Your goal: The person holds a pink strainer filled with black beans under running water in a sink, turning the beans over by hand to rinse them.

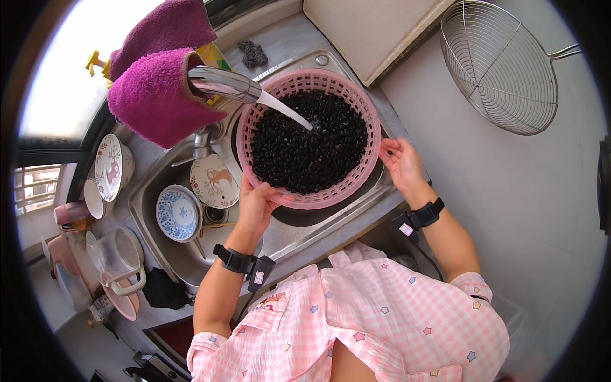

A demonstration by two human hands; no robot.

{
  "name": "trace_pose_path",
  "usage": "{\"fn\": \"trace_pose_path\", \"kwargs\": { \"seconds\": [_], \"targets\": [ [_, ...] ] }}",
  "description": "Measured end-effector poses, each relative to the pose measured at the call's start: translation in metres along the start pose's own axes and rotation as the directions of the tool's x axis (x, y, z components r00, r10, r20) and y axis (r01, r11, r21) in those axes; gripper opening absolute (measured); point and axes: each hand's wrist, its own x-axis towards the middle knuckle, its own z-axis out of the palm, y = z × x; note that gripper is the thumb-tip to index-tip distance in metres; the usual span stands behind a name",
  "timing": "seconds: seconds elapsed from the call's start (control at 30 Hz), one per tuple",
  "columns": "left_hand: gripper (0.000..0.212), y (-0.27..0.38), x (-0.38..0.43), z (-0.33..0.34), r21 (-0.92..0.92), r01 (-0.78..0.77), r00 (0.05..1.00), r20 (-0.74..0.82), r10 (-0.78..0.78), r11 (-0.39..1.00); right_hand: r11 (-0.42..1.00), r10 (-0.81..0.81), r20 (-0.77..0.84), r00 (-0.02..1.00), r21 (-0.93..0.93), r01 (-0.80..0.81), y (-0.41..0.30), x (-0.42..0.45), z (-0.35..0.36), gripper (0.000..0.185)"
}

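Observation:
A pink perforated plastic basket (373, 125) full of wet black beans (305, 153) sits over the right bowl of a steel sink. Water (286, 111) runs from the chrome faucet (226, 85) onto the beans. My left hand (255, 203) grips the basket's near-left rim, thumb on top, with its other fingers partly hidden underneath. Beside the right rim, my right hand (405, 164) is turned palm toward the basket, fingers extended. One black bean (390, 152) rests against its fingers; whether the fingertips touch the basket is unclear.
The left sink basin (164, 262) holds a blue-patterned bowl (179, 212) and a plate (215, 181). A magenta towel (148, 102) drapes the faucet. A clear pitcher (119, 253) stands left; a wire strainer (501, 71) is at upper right. Steel wool (252, 53) lies behind the sink.

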Motion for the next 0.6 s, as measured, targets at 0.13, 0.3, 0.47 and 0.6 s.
{"fn": "trace_pose_path", "kwargs": {
  "seconds": [0.13, 0.3, 0.47, 0.6],
  "targets": [
    [0.056, 0.001, 0.000, -0.003, -0.009, -0.022, 1.000, -0.010, 0.021, 1.000, 0.976, -0.212, 0.267, 0.940, 0.015, 0.216, -0.032, -0.033, 0.026, 0.035],
    [0.049, 0.004, 0.001, 0.005, -0.031, -0.015, 1.000, 0.018, 0.015, 0.999, 0.818, -0.093, 0.542, 0.835, -0.437, 0.374, -0.041, -0.050, 0.062, 0.053],
    [0.052, 0.004, 0.002, -0.002, -0.030, 0.023, 0.998, 0.058, -0.022, 0.999, 0.928, 0.087, 0.271, 0.959, -0.371, 0.021, -0.037, -0.034, 0.023, 0.062],
    [0.059, 0.008, 0.003, -0.001, 0.076, 0.032, 0.997, 0.067, -0.037, 0.997, 0.858, 0.514, 0.440, 0.737, -0.260, -0.443, -0.027, -0.017, 0.006, 0.050]
  ]
}}
